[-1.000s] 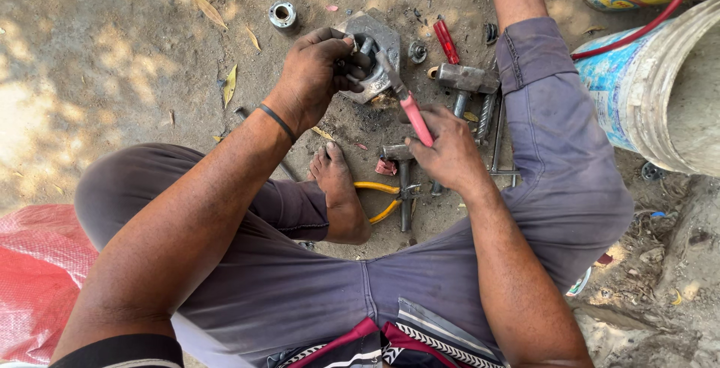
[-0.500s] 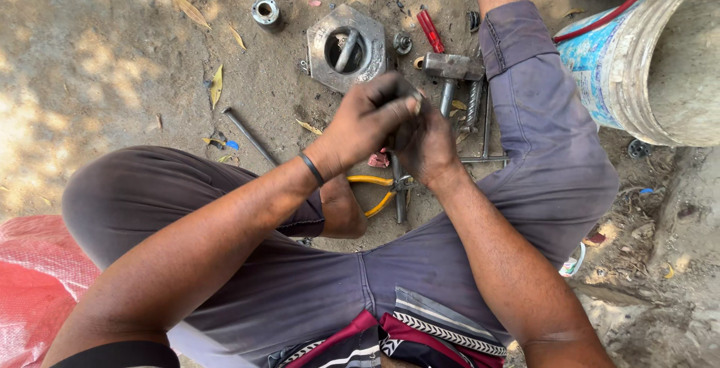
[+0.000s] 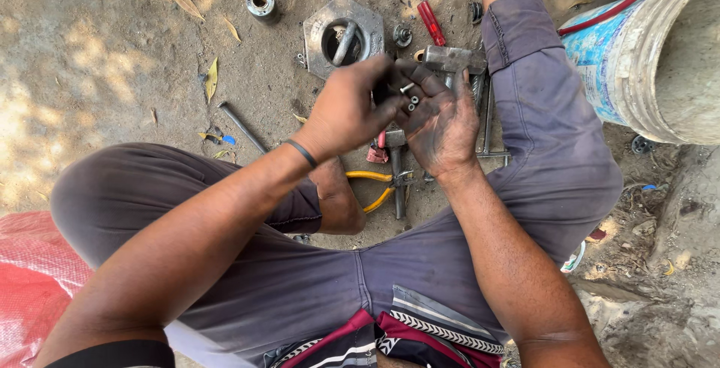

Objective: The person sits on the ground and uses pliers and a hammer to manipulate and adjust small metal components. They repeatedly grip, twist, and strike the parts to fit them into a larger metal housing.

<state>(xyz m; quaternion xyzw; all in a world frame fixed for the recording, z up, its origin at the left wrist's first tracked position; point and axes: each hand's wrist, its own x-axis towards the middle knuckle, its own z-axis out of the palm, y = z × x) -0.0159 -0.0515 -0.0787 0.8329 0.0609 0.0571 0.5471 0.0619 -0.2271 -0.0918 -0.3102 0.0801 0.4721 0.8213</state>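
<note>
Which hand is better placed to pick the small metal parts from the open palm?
Probably the left hand: its fingertips already reach over the small metal parts, which lie in the open right hand. The right only cradles them.

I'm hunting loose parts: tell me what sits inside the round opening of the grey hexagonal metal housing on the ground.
Inside the grey hexagonal metal housing, a short grey metal rod leans across the round opening. The bottom of the cavity is dark, so anything beneath the rod cannot be seen.

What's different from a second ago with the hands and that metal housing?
The left hand let go of the metal housing and came back to the right hand, whose palm now holds small metal bits. The red-handled tool has left the right hand. Yellow pliers and bucket unchanged.
</note>
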